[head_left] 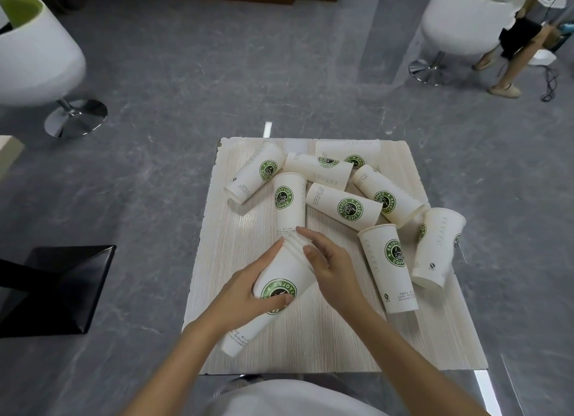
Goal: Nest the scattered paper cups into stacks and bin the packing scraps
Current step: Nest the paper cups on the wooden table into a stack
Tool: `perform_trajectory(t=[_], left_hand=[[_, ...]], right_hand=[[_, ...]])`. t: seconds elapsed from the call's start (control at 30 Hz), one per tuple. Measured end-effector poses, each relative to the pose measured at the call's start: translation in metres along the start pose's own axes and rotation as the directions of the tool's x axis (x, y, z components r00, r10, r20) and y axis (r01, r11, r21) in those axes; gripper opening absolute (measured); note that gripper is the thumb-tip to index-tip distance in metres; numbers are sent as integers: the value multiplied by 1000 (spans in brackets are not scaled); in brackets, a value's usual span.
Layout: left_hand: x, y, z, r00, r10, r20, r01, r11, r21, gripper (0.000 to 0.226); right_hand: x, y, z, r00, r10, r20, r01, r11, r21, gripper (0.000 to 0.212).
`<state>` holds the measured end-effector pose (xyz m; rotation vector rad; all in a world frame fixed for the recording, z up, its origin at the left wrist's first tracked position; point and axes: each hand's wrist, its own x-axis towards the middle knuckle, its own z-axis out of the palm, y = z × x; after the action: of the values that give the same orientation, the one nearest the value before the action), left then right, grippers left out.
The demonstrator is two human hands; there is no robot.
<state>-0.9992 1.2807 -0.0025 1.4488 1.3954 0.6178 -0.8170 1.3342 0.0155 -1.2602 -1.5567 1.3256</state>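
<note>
1. The left hand [248, 288] is wrapped round the body of the stack [279, 279] of nested cups, thumb across the green logo; this hold carries the stack and sets its angle, base toward the person and rims pointing away.
2. The right hand [332, 266] sits at the stack's mouth, thumb on the layered rims and forefinger reaching across; its other fingers are hidden, so I cannot tell whether it clasps the rims or only steadies them; either way it seems placed to guide whatever goes in.
3. The next cup [289, 201] lies on the table [279, 353] with its base right at that mouth and roughly in line with the stack; it is probably the one being fed in, base first so it can slide into the cups already nested.
4. The loose cups [344, 207] lie jumbled across the far and right part of the table, several overlapping; nesting looks well short of done.
5. No packing scrap can be picked out for certain, nor a bin; that half of the job appears not yet begun.
</note>
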Motion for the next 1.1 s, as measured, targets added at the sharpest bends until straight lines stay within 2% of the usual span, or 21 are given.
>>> perform_trajectory(t=[0.3,0.4,0.5,0.73,0.83,0.97,1.1], left_hand=[[17,12,8,1000,-16,5,16,1000,-8,102],[20,12,10,1000,-15,10,15,1000,-24,101],[22,12,13,1000,-17,21,18,998,-52,100],[29,16,29,996,-59,63,65,993,-102,99],[31,17,31,995,-71,69,78,992,-98,99],[30,19,32,994,-85,69,92,990,-105,100],[29,18,31,994,-95,52,100,989,-107,100]], right_hand=[[9,8,-17,998,15,-57,-11,997,78,26],[17,14,-37,993,-5,-119,2,1000,-21,24],[27,27,-64,979,25,-201,-47,993,-107,23],[49,63,-127,945,12,-327,-138,920,-367,20],[59,72,-141,949,-9,-315,-146,873,-465,22],[60,80,-144,969,78,-236,-187,854,-486,30],[55,85,-140,973,75,-218,-180,838,-515,31]])
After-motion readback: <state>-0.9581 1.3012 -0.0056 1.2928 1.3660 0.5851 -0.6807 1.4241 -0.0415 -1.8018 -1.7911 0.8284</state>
